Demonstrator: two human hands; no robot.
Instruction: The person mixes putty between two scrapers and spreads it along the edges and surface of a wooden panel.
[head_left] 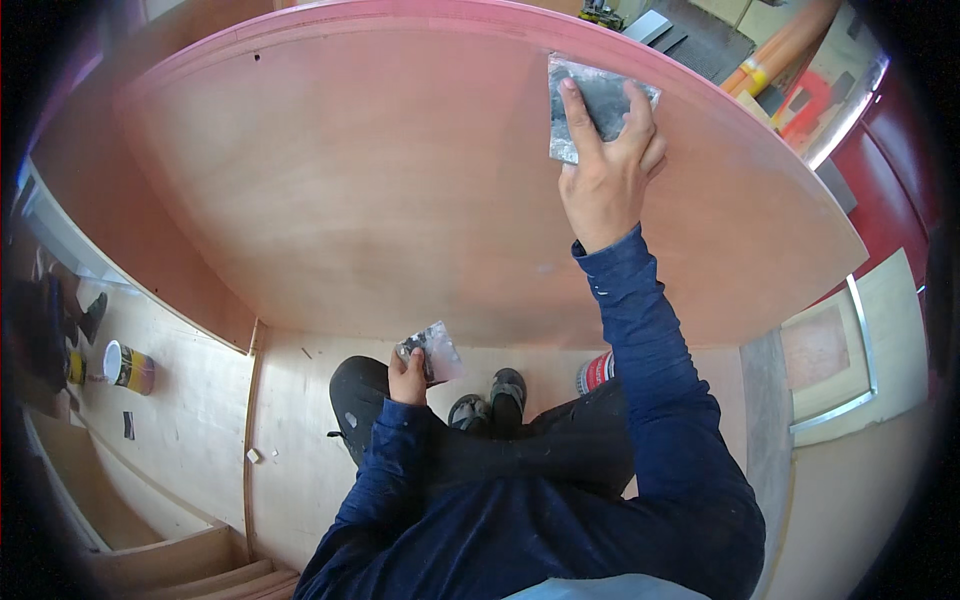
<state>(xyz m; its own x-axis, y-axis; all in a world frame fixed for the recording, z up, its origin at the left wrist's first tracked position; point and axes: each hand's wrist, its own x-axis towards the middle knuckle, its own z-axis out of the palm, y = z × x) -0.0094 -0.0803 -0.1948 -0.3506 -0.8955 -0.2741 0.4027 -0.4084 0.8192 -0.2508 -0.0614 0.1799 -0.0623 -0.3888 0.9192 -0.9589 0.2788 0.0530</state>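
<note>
My right hand (606,185) reaches up to the large curved wooden panel (370,190). It grips a square metal putty spreader (603,98), two fingers lying along its smeared grey face, the plate against the panel just under its pink upper edge. Down by my left knee, my left hand (407,378) is closed on a second flat metal putty spreader (441,352), held away from the panel. Whitish and dark smears mark that blade. The thumb lies on its face, and the other fingers are partly hidden.
A red and grey can (597,374) stands beside my right leg. On the left floor are an open yellow and black tub (130,368) and a small dark strip (128,425). Orange tubes (785,48) lie beyond the panel; a pale framed board (850,350) is at right.
</note>
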